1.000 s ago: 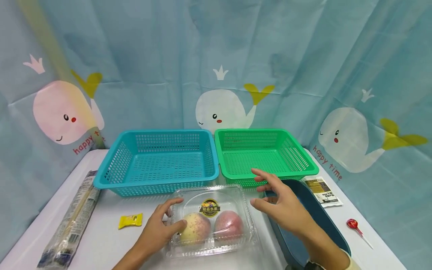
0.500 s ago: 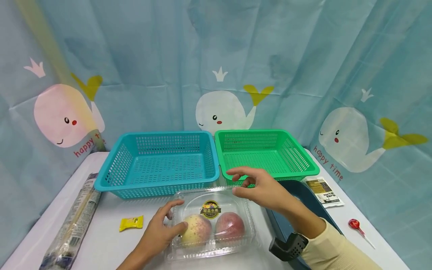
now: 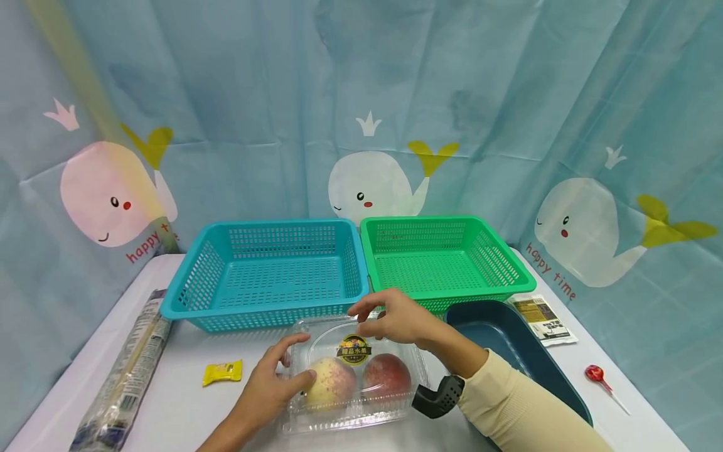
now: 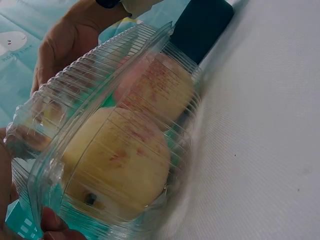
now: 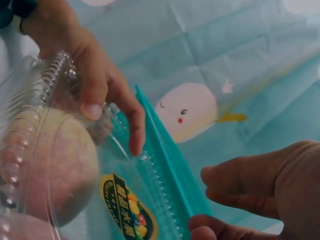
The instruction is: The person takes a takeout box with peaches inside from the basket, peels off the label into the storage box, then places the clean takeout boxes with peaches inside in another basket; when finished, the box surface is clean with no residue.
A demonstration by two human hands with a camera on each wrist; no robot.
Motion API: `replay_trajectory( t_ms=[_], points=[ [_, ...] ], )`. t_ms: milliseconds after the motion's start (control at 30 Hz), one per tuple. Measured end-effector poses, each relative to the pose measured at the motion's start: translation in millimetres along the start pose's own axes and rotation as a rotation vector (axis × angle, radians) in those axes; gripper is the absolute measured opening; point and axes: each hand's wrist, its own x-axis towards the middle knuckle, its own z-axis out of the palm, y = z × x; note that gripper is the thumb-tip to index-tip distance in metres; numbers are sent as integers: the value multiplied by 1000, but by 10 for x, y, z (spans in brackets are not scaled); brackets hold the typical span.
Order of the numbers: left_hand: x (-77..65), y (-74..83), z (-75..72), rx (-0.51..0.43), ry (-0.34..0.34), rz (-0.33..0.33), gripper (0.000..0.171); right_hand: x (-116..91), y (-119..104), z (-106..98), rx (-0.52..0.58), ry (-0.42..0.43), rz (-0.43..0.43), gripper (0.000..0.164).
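Note:
A clear plastic clamshell fruit box (image 3: 390,342) lies on the table in front of me, a black and gold label on its lid. Two peaches are inside, a yellowish peach (image 3: 330,383) at left and a redder peach (image 3: 386,376) at right. My left hand (image 3: 268,383) grips the box's left side, thumb towards the front and fingers towards the back; the left wrist view shows peaches (image 4: 117,165) through the ribbed wall. Over the box's far edge hovers my right hand (image 3: 392,317), fingers loosely bent. In the right wrist view this right hand (image 5: 270,195) holds nothing.
Behind stand a blue basket (image 3: 265,311) and a green basket (image 3: 452,294). A dark blue tray (image 3: 508,333) lies right, beside a snack packet (image 3: 543,320) and a red lollipop (image 3: 595,374). At left are a yellow-wrapped candy (image 3: 222,371) and a long plastic-wrapped package (image 3: 121,376).
My right hand has moved left, from above the dark tray to over the far edge of the fruit box. The left hand keeps its grip, and the box has hardly shifted.

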Motion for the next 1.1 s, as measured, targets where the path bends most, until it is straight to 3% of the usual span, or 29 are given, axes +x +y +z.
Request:
replay_trajectory(
  t_ms=[200, 600, 867, 1100],
  points=[
    [-1, 1, 0, -38, -14, -21, 57, 93, 57, 43, 11, -29, 46, 26],
    [-7, 14, -5, -12, -13, -19, 58, 195, 116, 110, 41, -49, 143, 16],
    [-9, -5, -3, -6, -9, -12, 58, 193, 134, 197, 1, 12, 115, 9],
    [-4, -12, -2, -27, -16, -28, 58, 156, 137, 238, -149, 59, 25, 13]
  ],
)
